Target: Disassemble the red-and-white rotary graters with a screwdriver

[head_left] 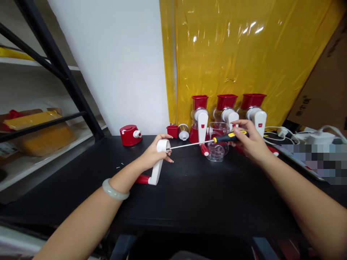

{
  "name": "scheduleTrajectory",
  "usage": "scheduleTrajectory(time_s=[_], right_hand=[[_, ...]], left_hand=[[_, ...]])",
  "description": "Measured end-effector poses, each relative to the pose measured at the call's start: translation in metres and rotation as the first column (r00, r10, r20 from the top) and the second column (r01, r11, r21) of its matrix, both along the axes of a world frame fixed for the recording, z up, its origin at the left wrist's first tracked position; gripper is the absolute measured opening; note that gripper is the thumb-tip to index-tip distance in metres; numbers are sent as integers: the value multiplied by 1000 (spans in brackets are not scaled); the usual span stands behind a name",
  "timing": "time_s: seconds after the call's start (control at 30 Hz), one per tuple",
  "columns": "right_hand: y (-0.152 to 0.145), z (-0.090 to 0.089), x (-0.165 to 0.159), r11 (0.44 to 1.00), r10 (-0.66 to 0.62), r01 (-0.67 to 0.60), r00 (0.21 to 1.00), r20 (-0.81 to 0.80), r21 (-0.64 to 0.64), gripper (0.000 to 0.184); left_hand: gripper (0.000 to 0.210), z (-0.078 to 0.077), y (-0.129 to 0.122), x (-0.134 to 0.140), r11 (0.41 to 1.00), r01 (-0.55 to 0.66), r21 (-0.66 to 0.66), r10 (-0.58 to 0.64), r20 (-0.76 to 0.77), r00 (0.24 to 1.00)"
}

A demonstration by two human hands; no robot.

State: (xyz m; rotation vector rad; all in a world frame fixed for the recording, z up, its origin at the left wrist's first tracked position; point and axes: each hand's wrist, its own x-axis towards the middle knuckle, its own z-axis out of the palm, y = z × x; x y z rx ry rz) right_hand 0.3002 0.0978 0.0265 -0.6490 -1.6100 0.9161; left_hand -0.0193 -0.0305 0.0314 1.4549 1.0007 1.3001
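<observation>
My left hand (155, 153) is closed around the round upper end of a white crank handle (156, 171), whose red grip (142, 179) points left, low over the black table. Between the fingers of my right hand (249, 141) is the black and yellow handle of a screwdriver (230, 136). Its long shaft runs left, and the tip meets the inside of the white crank's round end; the exact contact point is too small to make out. Behind the shaft stands a clear plastic part (216, 153), near a red and white rotary grater (201, 122).
Two more graters (227, 103) (254, 103) stand at the back right. A red round base (129, 135), a small red part (172, 130) and a metal drum (183, 132) sit along the back. White cables (282, 131) and a tablet (298, 162) lie right. Shelving (54, 144) borders the left.
</observation>
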Motion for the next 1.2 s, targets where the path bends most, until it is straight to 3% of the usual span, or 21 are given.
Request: scheduleTrajectory(time_s=[0.17,0.47,0.7,0.87,1.0,1.2], right_hand=[[3,-8,-4,995,49,-54,997,53,88,36],[-4,-7,1,973,229,-227,965,129,-32,50],[-9,-7,-11,949,260,-277,957,-126,-147,47],[-18,-3,-20,962,172,-215,956,-237,-170,42],[-22,-3,-17,985,126,-146,973,-191,-91,37],[-31,-3,-5,992,41,-33,997,-65,120,40]], left_hand=[[54,-1,4,-1,988,-156,8,154,124,980],[48,1,3,-7,971,-240,4,234,199,952],[49,6,0,-2,979,-201,-19,200,235,951],[51,7,-4,1,994,-98,55,83,226,970],[54,4,-6,1,982,-24,185,-14,202,979],[51,4,-10,0,926,-104,364,48,159,986]])
